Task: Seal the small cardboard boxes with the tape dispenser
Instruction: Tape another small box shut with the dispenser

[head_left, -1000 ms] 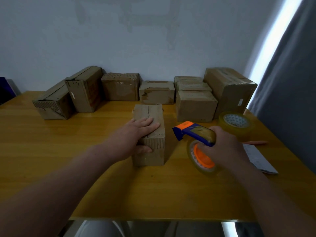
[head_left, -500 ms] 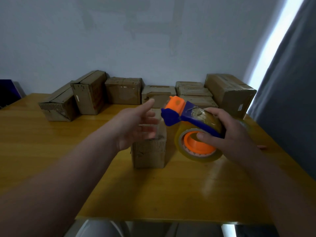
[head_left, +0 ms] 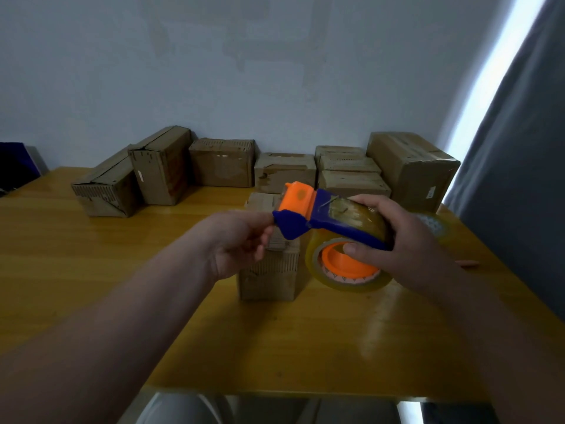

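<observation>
Gripping the tape dispenser (head_left: 324,221) in my right hand (head_left: 409,240), I hold it up above the table (head_left: 91,270) with its orange and blue nose pointing left. My fingers curl over the top of the handle. My thumb (head_left: 354,249) presses on the orange hub inside the roll of tape (head_left: 345,283), which hangs below the blue frame. My left hand (head_left: 238,243) is raised to the nose of the dispenser, its fingers curled, with thumb and forefinger reaching right up to the blue tip and touching it or nearly so. Whether they pinch the end of the tape there I cannot tell, because the tip hides them. The small box (head_left: 269,270) stands on the table behind and below both hands, apart from them. From here my left hand covers part of its top, and the roll hangs just beside its right edge. Its ribbed near face shows below my left hand. Further back a row of boxes (head_left: 221,162) lines the wall, with a bigger box (head_left: 412,166) at the right end. A spare roll of tape (head_left: 434,224) lies on the table behind my right hand, near the curtain (head_left: 519,179).
</observation>
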A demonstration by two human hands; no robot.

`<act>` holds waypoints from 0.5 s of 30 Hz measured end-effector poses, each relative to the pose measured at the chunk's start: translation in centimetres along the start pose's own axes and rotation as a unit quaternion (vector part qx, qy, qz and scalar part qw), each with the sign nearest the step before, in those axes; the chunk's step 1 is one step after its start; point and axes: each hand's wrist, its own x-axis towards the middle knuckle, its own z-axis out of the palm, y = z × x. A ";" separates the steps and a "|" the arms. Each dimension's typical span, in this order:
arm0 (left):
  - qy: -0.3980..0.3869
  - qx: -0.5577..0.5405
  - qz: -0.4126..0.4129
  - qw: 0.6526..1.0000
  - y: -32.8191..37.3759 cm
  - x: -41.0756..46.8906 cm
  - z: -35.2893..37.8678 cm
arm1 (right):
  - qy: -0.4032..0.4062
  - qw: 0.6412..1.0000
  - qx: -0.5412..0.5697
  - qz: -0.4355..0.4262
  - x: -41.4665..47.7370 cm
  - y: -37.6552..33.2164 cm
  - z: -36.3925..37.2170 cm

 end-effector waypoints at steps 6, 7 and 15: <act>0.078 0.101 0.074 0.989 -0.5 0.3 -0.8 | -0.082 0.994 -0.068 0.021 1.2 -0.9 -0.7; 0.089 0.105 0.081 0.987 -0.4 0.3 -1.2 | -0.094 0.992 -0.080 0.026 1.4 -1.1 -1.1; 0.201 0.116 0.110 0.966 -2.2 0.5 -5.1 | -0.150 0.978 -0.130 0.058 1.3 -0.4 -4.8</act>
